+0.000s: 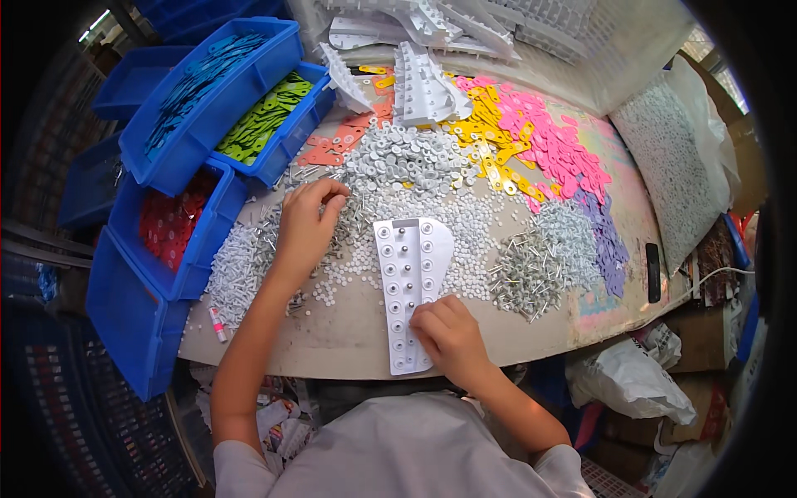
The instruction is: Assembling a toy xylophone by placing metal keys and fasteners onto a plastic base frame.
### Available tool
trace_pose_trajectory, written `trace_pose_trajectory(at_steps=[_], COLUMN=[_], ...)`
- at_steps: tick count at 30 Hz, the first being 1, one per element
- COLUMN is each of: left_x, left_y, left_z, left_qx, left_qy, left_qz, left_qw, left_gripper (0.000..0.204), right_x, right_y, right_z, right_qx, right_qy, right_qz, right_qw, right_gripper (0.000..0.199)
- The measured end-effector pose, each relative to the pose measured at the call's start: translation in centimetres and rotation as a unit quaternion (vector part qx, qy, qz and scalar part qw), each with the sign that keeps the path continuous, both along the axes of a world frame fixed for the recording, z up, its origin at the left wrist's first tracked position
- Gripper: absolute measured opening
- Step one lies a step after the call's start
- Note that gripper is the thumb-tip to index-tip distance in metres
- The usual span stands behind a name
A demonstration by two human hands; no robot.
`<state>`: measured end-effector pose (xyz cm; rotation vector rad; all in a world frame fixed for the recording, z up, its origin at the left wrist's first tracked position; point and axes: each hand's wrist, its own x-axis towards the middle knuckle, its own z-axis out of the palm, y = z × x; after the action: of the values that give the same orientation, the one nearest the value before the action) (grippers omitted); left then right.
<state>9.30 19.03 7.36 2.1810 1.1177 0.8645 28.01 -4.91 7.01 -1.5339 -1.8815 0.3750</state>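
In the head view, the white peg board point(440, 254) lies on the table before the person, its lower right part covered by the right hand point(451, 334), whose fingers curl over it, tips hidden; whether they grip anything, I cannot tell. The left hand point(307, 217) bends over small metal pins point(264, 238), its grip unclear too. White moulded parts point(422, 87) are cut off above.
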Motion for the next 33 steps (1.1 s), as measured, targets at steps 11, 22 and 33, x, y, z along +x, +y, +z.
trace_pose_trajectory(at_steps=[11, 22, 33], left_x=[3.6, 3.1, 1.3], left_y=[2.1, 2.2, -11.7], left_z=[-3.1, -2.9, 2.2], left_qx=[0.133, 0.140, 0.083], left_qy=[0.138, 0.084, 0.017], left_qz=[-0.014, 0.000, -0.202], left_qw=[0.981, 0.986, 0.976], left_gripper=[0.010, 0.014, 0.013], right_x=[4.8, 15.9, 13.8], right_y=[0.8, 3.7, 3.0], right_z=[1.9, -0.7, 1.3], right_qx=[0.048, -0.016, 0.023], right_qy=[-0.047, -0.237, -0.170], right_qz=[-0.179, -0.275, -0.287], right_qw=[0.981, 0.932, 0.942], right_gripper=[0.017, 0.017, 0.007])
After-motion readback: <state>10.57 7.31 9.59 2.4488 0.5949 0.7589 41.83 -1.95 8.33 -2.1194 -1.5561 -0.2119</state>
